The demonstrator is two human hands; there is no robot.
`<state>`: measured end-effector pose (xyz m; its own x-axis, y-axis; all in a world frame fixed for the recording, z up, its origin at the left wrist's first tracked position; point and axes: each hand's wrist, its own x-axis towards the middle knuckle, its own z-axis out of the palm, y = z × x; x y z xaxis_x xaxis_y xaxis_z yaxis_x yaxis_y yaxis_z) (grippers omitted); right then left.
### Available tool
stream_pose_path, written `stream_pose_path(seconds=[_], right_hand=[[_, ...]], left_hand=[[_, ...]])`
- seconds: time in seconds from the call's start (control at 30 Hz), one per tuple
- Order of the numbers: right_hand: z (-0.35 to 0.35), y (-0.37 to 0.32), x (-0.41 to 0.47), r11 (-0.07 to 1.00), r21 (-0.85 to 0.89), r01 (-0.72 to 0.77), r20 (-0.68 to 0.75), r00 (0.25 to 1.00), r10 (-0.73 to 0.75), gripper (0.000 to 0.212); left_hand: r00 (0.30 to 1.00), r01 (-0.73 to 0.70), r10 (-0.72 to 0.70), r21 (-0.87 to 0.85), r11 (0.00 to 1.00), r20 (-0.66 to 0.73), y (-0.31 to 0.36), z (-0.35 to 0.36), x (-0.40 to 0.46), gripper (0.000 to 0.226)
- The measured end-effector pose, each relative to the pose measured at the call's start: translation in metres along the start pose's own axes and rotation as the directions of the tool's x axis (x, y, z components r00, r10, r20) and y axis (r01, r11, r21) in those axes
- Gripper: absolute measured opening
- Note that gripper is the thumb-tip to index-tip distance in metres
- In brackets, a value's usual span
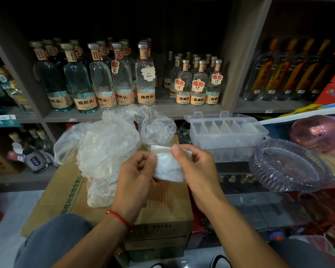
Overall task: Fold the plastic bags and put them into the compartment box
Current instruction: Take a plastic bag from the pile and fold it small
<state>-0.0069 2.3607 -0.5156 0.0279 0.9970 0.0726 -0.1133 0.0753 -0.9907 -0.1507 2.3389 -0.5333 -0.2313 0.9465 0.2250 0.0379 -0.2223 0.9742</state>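
plastic bag (169,167), seemingly folded, half hidden between both hands.

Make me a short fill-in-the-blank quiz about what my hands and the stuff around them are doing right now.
1. Both hands, left hand and right hand, hold a folded plastic ____.
2. The loose bags lie on a cardboard ____.
3. The lid of the compartment box is ____.
4. Bottles stand on the ____ behind.

Missing words: bag; box; open; shelf
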Motion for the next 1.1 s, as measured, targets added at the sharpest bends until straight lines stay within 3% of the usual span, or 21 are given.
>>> stream_pose_path(seconds=[0.1,0.27,0.37,0.47,0.67,0.83,0.9,1.0,1.1], right_hand=[[-0.003,0.001,0.001,0.998,0.038,-0.051,0.031,0.998,0.049,0.011],[-0.011,-0.005,0.003,0.971,0.165,-0.175,0.192,0.971,0.142,0.037],[-0.019,-0.005,0.005,0.985,0.115,-0.130,0.184,0.977,0.107,0.034],[-0.022,-0.006,0.004,0.995,0.092,-0.048,0.193,0.981,0.029,0.028],[-0.028,-0.015,0.001,0.994,0.063,0.089,0.349,0.931,-0.106,0.026],[-0.028,-0.019,-0.002,0.984,0.154,0.091,0.483,0.862,-0.156,0.033],[-0.027,-0.022,-0.004,0.982,0.176,0.075,0.475,0.867,-0.151,0.031],[-0.022,-0.022,-0.007,0.981,0.155,0.120,0.352,0.921,-0.168,0.021],[-0.020,-0.020,-0.006,0.977,0.125,0.172,0.207,0.959,-0.195,0.016]], left_hand=[[1.000,0.020,-0.020,0.007,1.000,0.014,0.000,-0.003,0.001,0.022],[0.995,0.097,-0.096,-0.079,0.992,0.009,0.002,-0.005,0.003,0.023],[0.990,0.136,-0.132,-0.117,0.984,0.039,0.004,-0.009,0.005,0.022],[0.969,0.194,-0.163,-0.167,0.967,0.185,0.008,-0.010,0.005,0.020],[0.924,0.185,-0.103,-0.193,0.964,0.368,0.016,-0.013,0.003,0.022],[0.870,0.252,-0.117,-0.229,0.940,0.478,0.018,-0.016,0.002,0.046],[0.862,0.284,-0.140,-0.235,0.930,0.487,0.018,-0.016,0.001,0.043],[0.864,0.346,-0.210,-0.237,0.908,0.458,0.013,-0.009,-0.001,0.036],[0.839,0.451,-0.263,-0.339,0.825,0.476,0.013,0.001,-0.005,0.058]])
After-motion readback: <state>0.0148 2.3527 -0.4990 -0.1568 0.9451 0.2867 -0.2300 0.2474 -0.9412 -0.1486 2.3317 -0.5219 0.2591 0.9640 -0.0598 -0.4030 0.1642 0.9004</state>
